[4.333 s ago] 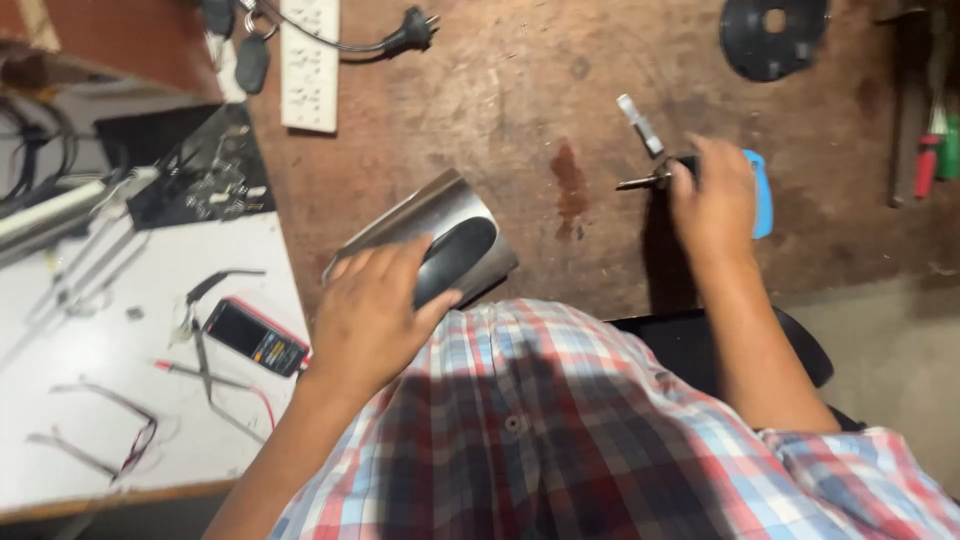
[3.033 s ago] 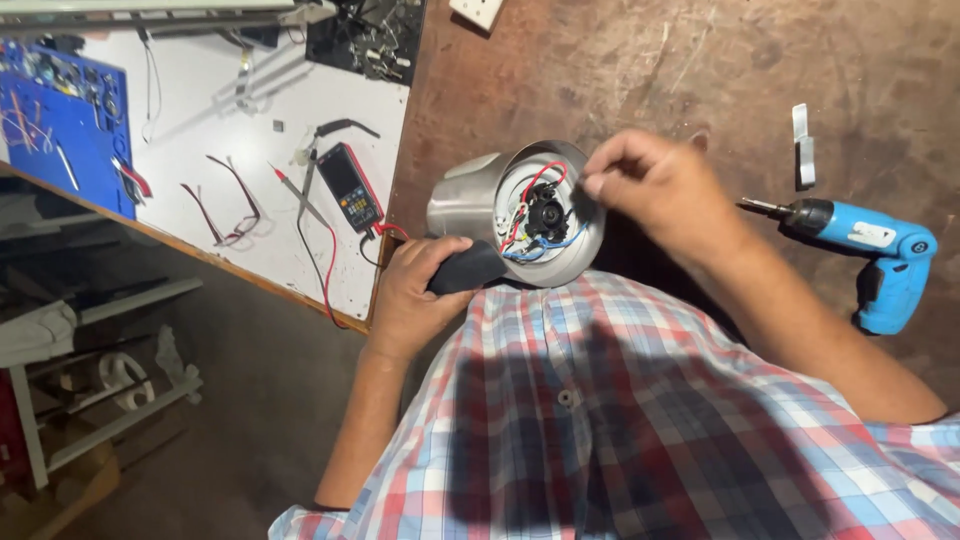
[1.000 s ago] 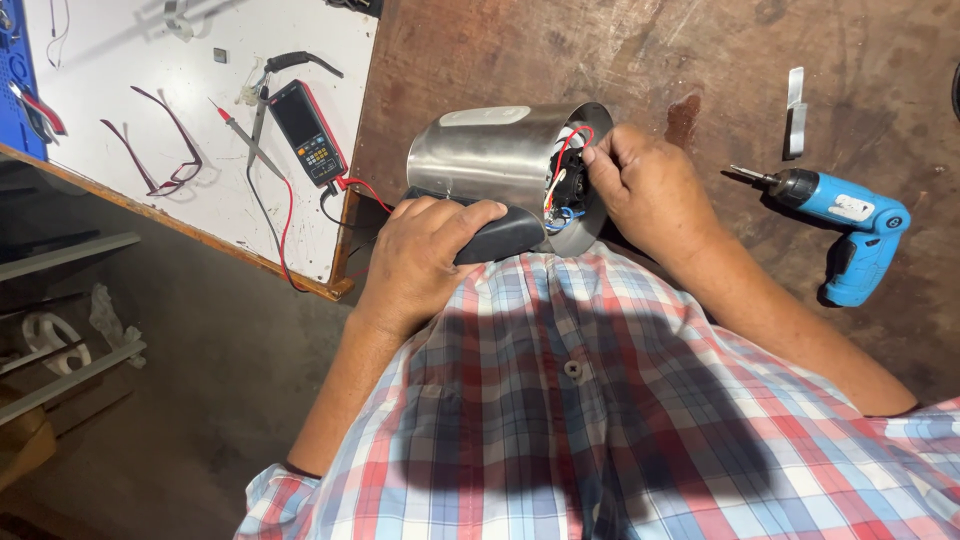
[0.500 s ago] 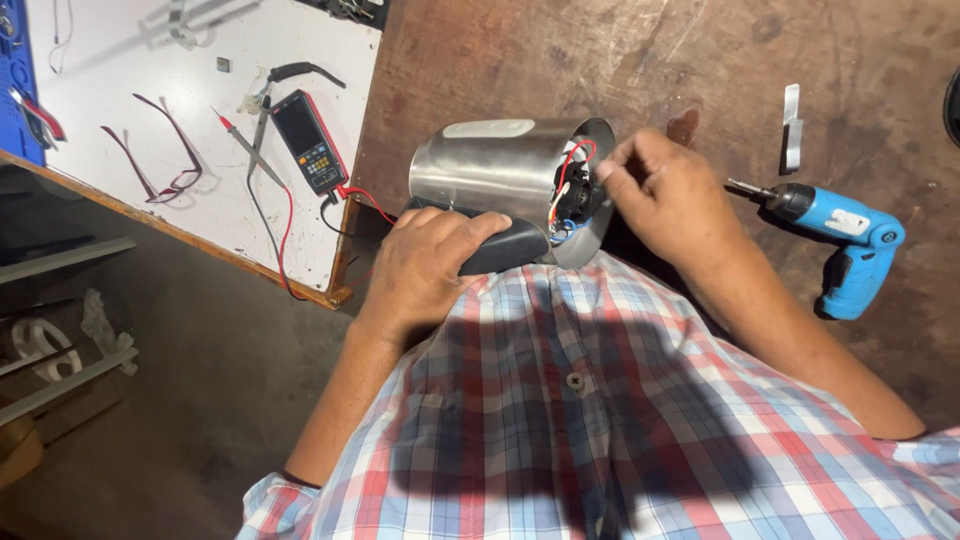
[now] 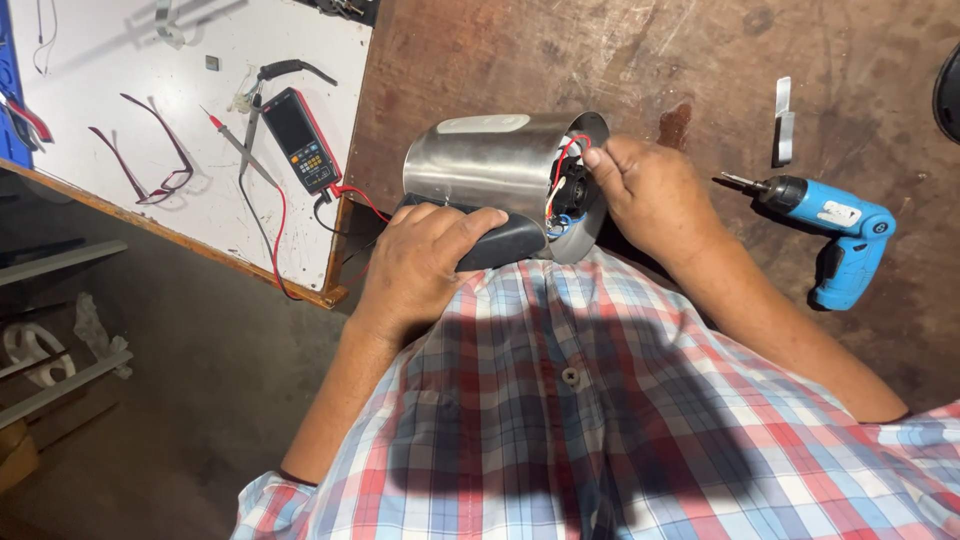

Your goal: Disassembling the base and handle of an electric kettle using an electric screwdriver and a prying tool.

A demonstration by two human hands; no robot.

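Head cam looking straight down: the steel kettle body [image 5: 490,165] lies on its side at the near edge of the brown worktop [image 5: 640,50], left hand [image 5: 425,255] wrapped around its black handle [image 5: 500,240] to steady it, probably so the open base faces the right hand [image 5: 650,195]. Right fingers [image 5: 597,158] are pinched narrow at the red wire [image 5: 562,160] in the base. Shiny shell, guts exposed; blue cordless screwdriver [image 5: 830,225] parked just right.

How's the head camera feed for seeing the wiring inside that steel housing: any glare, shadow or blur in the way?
Head view: sharp overall, no motion blur. The steel housing shows soft highlights, no blown-out glare. The red wires at its open end read clearly, but the cavity behind them is dark, partly hidden by the right hand. A broad shadow falls across the plaid shirt. The floor at left is dim.
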